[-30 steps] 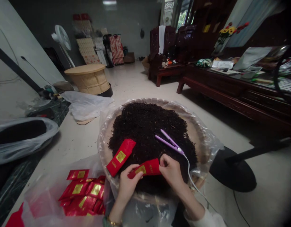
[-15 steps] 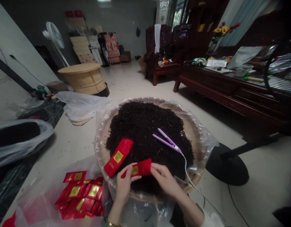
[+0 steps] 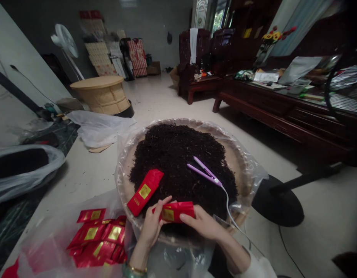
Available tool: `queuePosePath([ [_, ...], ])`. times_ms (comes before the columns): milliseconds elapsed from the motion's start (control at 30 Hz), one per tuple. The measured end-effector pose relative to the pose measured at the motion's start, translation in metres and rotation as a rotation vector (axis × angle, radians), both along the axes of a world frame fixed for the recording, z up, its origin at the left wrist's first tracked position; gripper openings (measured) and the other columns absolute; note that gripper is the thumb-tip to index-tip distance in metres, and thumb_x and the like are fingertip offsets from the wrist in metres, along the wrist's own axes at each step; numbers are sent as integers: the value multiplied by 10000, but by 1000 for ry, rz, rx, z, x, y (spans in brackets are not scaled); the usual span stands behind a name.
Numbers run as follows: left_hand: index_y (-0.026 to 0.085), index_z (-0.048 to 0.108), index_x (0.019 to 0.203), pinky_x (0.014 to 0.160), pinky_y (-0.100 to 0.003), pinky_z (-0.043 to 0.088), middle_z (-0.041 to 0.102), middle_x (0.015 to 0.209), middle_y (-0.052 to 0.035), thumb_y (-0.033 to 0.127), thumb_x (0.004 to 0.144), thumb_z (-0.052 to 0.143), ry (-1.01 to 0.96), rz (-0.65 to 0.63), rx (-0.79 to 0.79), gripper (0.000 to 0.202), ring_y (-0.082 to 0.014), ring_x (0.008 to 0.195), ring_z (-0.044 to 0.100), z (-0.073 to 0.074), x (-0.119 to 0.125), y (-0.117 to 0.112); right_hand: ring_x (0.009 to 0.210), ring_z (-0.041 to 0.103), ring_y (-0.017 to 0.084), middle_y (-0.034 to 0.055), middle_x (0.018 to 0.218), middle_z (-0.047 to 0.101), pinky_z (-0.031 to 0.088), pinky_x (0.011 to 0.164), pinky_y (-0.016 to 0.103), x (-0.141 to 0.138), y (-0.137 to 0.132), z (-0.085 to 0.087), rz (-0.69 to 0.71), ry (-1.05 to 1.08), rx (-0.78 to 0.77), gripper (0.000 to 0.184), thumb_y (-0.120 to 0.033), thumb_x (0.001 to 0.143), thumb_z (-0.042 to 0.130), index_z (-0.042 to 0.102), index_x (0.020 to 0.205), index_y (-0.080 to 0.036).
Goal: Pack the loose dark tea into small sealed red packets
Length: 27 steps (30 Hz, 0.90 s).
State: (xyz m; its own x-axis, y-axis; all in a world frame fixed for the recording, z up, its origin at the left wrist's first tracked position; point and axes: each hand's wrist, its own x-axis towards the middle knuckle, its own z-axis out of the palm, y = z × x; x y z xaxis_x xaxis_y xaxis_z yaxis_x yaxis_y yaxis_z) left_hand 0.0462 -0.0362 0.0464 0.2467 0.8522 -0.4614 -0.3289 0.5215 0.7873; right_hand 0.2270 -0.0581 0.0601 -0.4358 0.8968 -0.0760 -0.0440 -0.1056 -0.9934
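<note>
Both hands hold one small red packet (image 3: 175,211) with a gold label, level over the near edge of a heap of dark loose tea (image 3: 178,162). My left hand (image 3: 153,227) pinches its left end. My right hand (image 3: 202,223) grips its right end. The tea lies in a round woven tray (image 3: 244,162) lined with clear plastic. A second red packet (image 3: 145,191) rests on the tea just left of my hands. A purple clamp-shaped sealer (image 3: 204,173) with a white cord lies on the tea to the right.
Several filled red packets (image 3: 99,241) lie on clear plastic at lower left. A bag of dark tea (image 3: 20,166) sits far left. A black fan base (image 3: 278,204) stands right of the tray. A dark wooden table (image 3: 285,104) and a round bamboo container (image 3: 101,94) stand beyond.
The packet has been turned from tilted to level and brought a little lower and nearer. My right hand slid along under its right end. The view shifted slightly.
</note>
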Motion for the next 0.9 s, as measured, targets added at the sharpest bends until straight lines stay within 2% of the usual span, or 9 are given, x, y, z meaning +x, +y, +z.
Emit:
queuePosePath([
  [167, 129, 718, 1077, 908, -488, 522, 753, 1023, -168, 682, 616, 717, 0, -73, -15, 720, -336, 1031, 681, -2, 1, -3, 1145, 596, 268, 80, 1164, 700, 349, 1078, 468, 7, 1, -10, 83, 151, -208, 579, -607, 821, 604, 653, 1224, -194],
  [300, 116, 695, 1132, 886, -469, 536, 763, 987, -152, 713, 659, 657, 45, -112, 64, 762, -323, 965, 704, -3, 0, 3, 1163, 596, 269, 92, 1216, 677, 303, 1106, 475, 5, -1, -20, 75, 373, -317, 544, -549, 807, 665, 652, 1225, -201],
  [400, 92, 692, 1129, 890, -468, 535, 762, 981, -152, 724, 750, 543, 188, -178, 174, 751, -325, 983, 696, -5, -4, 8, 1158, 603, 285, 122, 1203, 681, 298, 1106, 494, 2, -3, -24, 32, 478, -383, 569, -567, 794, 671, 662, 1206, -174],
  [467, 110, 664, 1174, 934, -467, 511, 753, 1023, -145, 665, 839, 463, 398, -60, 345, 679, -309, 1035, 679, -6, -8, 7, 1186, 584, 284, 129, 1212, 676, 271, 1121, 490, 2, -5, -25, -14, 458, -382, 578, -586, 796, 656, 668, 1195, -168],
  [567, 187, 564, 1291, 1028, -473, 431, 691, 1201, -126, 482, 883, 540, 836, 189, 848, 504, -282, 1203, 584, -4, -9, 0, 1241, 536, 267, 115, 1256, 652, 227, 1145, 466, 3, -5, -24, -54, 371, -318, 621, -667, 823, 554, 664, 1202, -188],
  [633, 223, 541, 1305, 1051, -498, 379, 627, 1304, -128, 383, 813, 677, 1054, 80, 1258, 535, -306, 1298, 490, -1, -6, -6, 1252, 521, 264, 113, 1269, 642, 215, 1149, 465, 5, -6, -25, -57, 276, -270, 705, -743, 837, 421, 661, 1209, -194],
  [700, 247, 519, 1328, 1024, -505, 363, 566, 1378, -129, 333, 784, 719, 1202, -192, 1452, 586, -337, 1338, 429, 1, -1, -10, 1247, 517, 267, 118, 1274, 636, 214, 1147, 472, 7, -7, -25, -66, 144, -222, 782, -785, 834, 322, 654, 1221, -192],
  [767, 240, 509, 1333, 970, -477, 376, 574, 1370, -128, 267, 772, 727, 1285, -313, 1491, 603, -335, 1313, 456, 2, 4, -13, 1231, 522, 272, 122, 1262, 640, 226, 1141, 478, 8, -7, -25, -62, 18, -179, 820, -803, 825, 291, 650, 1227, -185],
  [900, 202, 519, 1316, 880, -439, 400, 592, 1345, -145, 161, 740, 722, 1327, -333, 1419, 612, -329, 1264, 502, -5, 7, -14, 1184, 548, 268, 116, 1207, 667, 283, 1114, 476, 4, -7, -17, -16, -66, -126, 828, -801, 830, 272, 662, 1203, -172],
])
